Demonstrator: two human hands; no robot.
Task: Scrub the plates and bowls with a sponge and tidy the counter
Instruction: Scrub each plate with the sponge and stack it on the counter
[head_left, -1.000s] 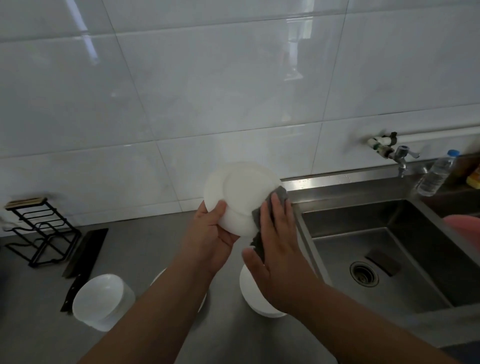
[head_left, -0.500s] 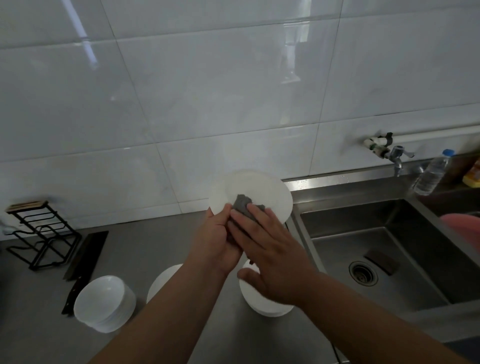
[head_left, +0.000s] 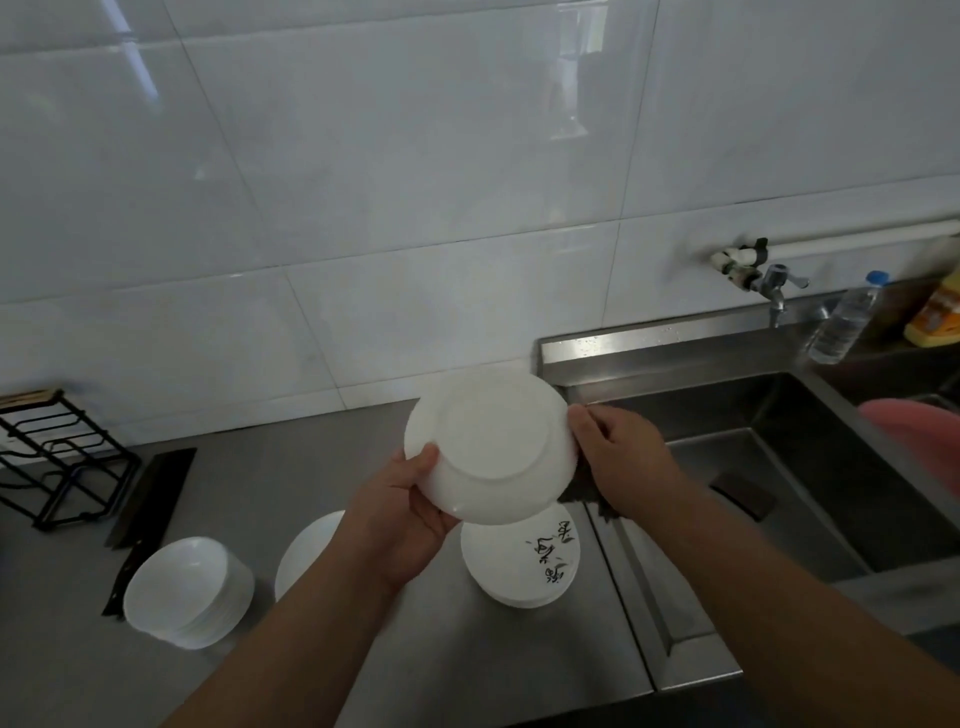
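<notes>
Left hand (head_left: 410, 519) grips the plate (head_left: 493, 441); right hand (head_left: 623, 457) pinches its rim, sponge (head_left: 584, 491) underneath. Stacked dishes (head_left: 519, 571) below them likely await scrubbing.

- We note the plate (head_left: 491, 447) as smooth, glossy white, seemingly glazed ceramic; the stacked bowls (head_left: 179, 584) look alike.
- We see the sponge (head_left: 589, 493) only as a dark, matt edge.
- We identify the sink (head_left: 675, 345) as brushed stainless steel and the counter (head_left: 291, 478) as matt grey metal.
- We read the wall tiles (head_left: 363, 182) as glossy, the rack (head_left: 54, 447) as black wire, and the bottle (head_left: 844, 325) as clear plastic.
</notes>
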